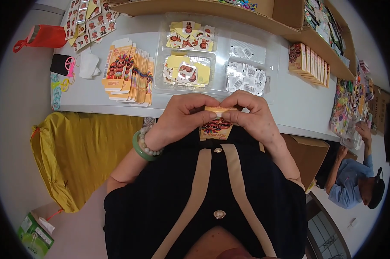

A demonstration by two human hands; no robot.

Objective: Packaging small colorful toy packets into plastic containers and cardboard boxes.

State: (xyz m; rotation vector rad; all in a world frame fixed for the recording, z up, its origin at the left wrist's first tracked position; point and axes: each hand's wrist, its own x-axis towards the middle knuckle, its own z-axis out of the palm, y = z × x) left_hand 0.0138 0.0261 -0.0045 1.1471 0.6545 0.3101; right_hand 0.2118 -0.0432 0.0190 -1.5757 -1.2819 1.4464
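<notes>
Between my two hands, at the table's near edge, is a small orange printed carton [216,131] with cartoon figures on its front. My left hand [184,116] pinches one side of its top end, thumb in front and fingers behind. On the opposite side, my right hand [249,114] holds the same end, its thumb close to the left one. Beyond my hands lies a clear plastic tray [221,52] with compartments. It holds cartoon stickers [188,71] on yellow and white paper, and small white printed packets [246,80]. A stack of flat orange cartons [128,71] lies left of the tray.
Standing filled boxes [309,62] form a row at right. Large cardboard boxes [229,11] line the back. Scissors [70,67], a red pouch [48,36] and sticker sheets [98,26] lie at left. A yellow cloth sack [70,155] hangs below. A co-worker [350,181] works at far right.
</notes>
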